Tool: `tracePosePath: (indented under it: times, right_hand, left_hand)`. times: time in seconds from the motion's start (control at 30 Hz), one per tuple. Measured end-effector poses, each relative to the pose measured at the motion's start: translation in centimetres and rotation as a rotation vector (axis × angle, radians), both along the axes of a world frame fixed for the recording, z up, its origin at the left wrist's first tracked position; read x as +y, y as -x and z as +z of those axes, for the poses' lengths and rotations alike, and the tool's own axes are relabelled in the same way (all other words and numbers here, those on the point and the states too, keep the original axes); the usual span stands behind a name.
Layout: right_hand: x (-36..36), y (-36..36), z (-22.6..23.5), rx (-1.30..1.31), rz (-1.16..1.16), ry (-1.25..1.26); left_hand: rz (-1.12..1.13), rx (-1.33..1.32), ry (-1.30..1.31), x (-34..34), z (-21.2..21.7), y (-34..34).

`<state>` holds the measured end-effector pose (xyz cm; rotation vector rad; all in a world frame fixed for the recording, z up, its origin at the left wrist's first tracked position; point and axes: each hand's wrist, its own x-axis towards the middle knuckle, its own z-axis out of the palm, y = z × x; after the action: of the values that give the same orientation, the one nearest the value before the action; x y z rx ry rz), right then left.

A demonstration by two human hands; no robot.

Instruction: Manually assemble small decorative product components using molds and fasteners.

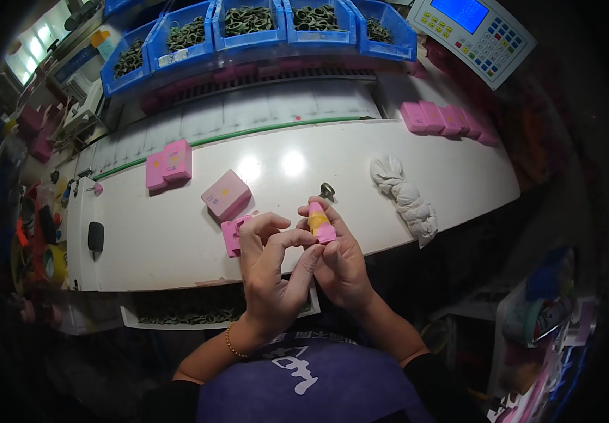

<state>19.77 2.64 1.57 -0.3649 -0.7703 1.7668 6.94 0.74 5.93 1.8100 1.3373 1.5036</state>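
Observation:
In my right hand [344, 266] is a small pink rubber mould [320, 224] with a yellow band across it, gripped between fingers and thumb. My left hand [270, 271] comes in from the side, with index finger and thumb pinched together at the mould's lower corner. Whether anything tiny sits in that pinch is hidden. Just beyond my right fingertips a dark green ring [327, 191] lies on the white table [163, 243]. Beside my left fingers lies a pink mould half [232, 237] with hollows in its face, and behind it a larger pale pink block [227, 193].
Two pink blocks [169, 166] stand at the left, and a row of pink blocks [445, 121] at the far right. A twisted white cloth [404, 197] lies at right. Blue bins [250, 37] of green rings line the back, near a keypad panel [475, 35]. A ring-filled drawer [131, 315] sits below.

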Motion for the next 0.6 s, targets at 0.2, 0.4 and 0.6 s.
tracePosePath:
  times: [0.2,0.4,0.6]
  right_hand:
    - [0.0,-0.1,-0.3,-0.033,-0.045,-0.098]
    - [0.1,-0.3,-0.6,0.249,0.088,0.042]
    - [0.8,-1.1,-0.2,0.232,0.105,0.098]
  left_hand:
    - [0.01,0.068,-0.021,-0.2,0.1,-0.1]
    - [0.021,0.176,-0.061,-2.2,-1.1,1.2]
    - [-0.168,0.353,0.148,-5.1,-3.4,5.2]
